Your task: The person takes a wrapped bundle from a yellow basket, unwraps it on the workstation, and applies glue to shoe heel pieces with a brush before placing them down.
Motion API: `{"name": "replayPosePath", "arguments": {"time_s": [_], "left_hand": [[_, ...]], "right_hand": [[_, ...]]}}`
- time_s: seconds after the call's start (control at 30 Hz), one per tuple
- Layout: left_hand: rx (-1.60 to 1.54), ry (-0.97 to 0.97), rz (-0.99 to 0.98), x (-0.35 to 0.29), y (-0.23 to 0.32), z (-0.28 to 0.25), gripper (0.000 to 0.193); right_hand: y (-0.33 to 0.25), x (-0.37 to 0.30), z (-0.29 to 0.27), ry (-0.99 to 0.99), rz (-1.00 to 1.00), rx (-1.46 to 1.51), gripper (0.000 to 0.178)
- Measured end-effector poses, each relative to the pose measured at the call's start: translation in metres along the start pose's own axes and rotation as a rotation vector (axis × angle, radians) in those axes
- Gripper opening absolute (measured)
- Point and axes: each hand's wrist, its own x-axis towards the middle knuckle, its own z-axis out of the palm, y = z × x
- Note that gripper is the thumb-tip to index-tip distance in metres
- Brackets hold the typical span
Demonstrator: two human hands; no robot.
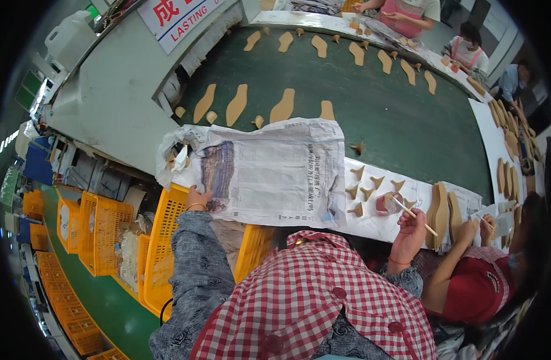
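My left hand grips the near left edge of a printed newspaper sheet, which lies spread over the near side of the table. Between the fingers of my right hand is a thin brush with a pale handle, slanting up to the left. Its white tip is by a small clear cup of reddish liquid. Several tan shoe heels stand around the cup on a white strip. Right of them lie long tan insoles.
A green conveyor belt carries several tan insoles and heels. Yellow crates stand at my left. A co-worker in red sits close on my right; others work across the belt. Crumpled paper lies beside the newspaper.
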Motion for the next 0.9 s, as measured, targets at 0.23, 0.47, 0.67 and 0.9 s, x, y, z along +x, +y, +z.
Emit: {"name": "replayPosePath", "arguments": {"time_s": [0.23,0.47,0.67,0.9], "left_hand": [[-0.783,-0.451,0.014,-0.001,-0.094,-0.079,0.038],[-1.492,0.081,-0.238,-0.081,-0.322,-0.190,0.027],[-1.552,0.620,-1.055,-0.236,-0.572,-0.128,0.031],[-1.341,1.006,-1.310,-0.270,-0.696,-0.106,0.036]], "right_hand": [[0.016,-0.008,0.016,-0.025,0.068,0.016,0.022],[0.024,0.002,0.052,-0.291,0.173,0.016,0.020],[0.051,-0.020,0.107,-0.372,0.207,-0.126,0.023],[0.078,-0.024,0.126,-0.407,0.270,-0.144,0.023]]}}
